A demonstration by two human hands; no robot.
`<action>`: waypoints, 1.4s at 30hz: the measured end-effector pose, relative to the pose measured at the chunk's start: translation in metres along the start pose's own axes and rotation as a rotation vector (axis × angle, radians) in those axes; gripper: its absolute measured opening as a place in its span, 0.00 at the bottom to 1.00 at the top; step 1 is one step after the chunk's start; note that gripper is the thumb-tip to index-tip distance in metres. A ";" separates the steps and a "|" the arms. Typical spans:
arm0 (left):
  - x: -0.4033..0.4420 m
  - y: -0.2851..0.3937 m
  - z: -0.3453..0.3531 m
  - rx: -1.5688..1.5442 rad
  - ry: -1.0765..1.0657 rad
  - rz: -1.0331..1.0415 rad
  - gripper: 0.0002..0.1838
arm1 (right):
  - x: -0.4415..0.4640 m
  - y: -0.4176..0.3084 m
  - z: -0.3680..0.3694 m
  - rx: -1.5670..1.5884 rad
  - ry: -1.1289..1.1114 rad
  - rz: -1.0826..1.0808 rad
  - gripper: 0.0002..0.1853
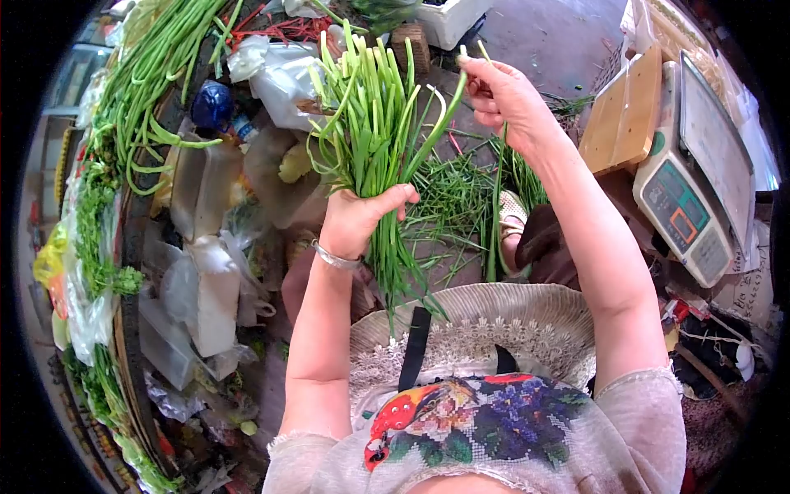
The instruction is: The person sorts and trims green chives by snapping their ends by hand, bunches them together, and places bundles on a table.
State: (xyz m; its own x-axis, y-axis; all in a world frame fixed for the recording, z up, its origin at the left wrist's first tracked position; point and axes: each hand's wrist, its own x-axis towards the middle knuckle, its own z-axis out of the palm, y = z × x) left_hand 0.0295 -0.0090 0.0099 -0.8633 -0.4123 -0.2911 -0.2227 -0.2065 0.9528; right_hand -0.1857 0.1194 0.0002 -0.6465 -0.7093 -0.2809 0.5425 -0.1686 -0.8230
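Left fingers (393,200) around slender, pale-ended green stalks (374,123)

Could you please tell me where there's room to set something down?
The grey floor between the white crate and wooden board looks mostly bare. Crowded: plastic bags left of the green bundle, trimmed leaves below the right hand.

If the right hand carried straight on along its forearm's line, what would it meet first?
The right hand would probably meet the white box at the picture's top edge, though depth is unclear and it might pass above it.
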 end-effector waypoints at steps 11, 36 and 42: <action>-0.005 0.005 0.001 -0.036 -0.020 0.015 0.13 | 0.005 0.007 -0.003 -0.090 0.000 0.243 0.13; 0.004 0.009 -0.012 -0.315 -0.107 -0.093 0.17 | -0.013 0.000 0.011 -0.225 -0.082 -0.167 0.12; 0.005 0.011 -0.006 -0.270 -0.132 -0.089 0.18 | -0.022 0.020 0.031 -0.231 -0.335 0.267 0.16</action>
State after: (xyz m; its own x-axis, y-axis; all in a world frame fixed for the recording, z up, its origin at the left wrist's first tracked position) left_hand 0.0255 -0.0182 0.0184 -0.9012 -0.2668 -0.3414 -0.1866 -0.4722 0.8615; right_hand -0.1440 0.1105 0.0055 -0.2721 -0.8948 -0.3539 0.5084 0.1786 -0.8424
